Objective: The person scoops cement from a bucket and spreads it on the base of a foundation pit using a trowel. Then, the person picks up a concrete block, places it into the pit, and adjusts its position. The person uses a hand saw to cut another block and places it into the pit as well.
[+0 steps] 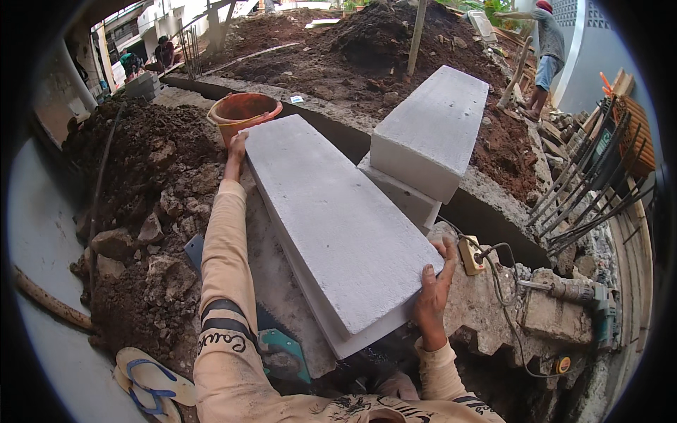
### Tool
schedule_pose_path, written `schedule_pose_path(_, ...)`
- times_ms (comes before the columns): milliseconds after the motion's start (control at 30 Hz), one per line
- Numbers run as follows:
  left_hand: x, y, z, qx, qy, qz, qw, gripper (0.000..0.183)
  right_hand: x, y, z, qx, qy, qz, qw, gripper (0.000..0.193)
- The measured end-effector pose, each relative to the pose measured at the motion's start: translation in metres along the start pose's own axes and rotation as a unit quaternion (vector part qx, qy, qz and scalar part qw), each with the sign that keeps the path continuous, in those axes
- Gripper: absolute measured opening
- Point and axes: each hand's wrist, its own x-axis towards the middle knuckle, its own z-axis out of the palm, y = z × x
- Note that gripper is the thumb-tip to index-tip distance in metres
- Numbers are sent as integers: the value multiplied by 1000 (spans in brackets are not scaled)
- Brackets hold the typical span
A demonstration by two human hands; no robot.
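Note:
A long light-grey concrete block [331, 211] lies lengthwise in front of me, on top of a second block [303, 299] whose side shows along its left edge. My left hand [238, 146] grips its far left corner, the fingers partly hidden. At the near right corner my right hand [434, 292] holds the block's end, thumb on the edge and fingers around the side. Two more blocks are stacked just beyond: a top block [430, 130] and a lower block [405, 197]. A hand saw with a green handle [300, 356] rests beside my left forearm.
An orange bucket [243, 113] stands past the left hand. On the right are an extension socket [470, 255] with a cable, a power drill [571, 292], a tape measure [562, 364] and upright rebar [599, 176]. Sandals [159, 381] lie lower left. A person [546, 56] stands far right.

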Motion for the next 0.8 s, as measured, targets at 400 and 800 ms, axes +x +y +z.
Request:
schedule_pose_path(400, -227, 124, -71, 140, 284, -83, 945, 60, 83, 93, -40, 196, 18, 77, 978, 59)
schedule_pose_path(800, -228, 133, -118, 24, 149, -201, 968, 66, 80, 80, -46, 297, -5, 198, 934, 63)
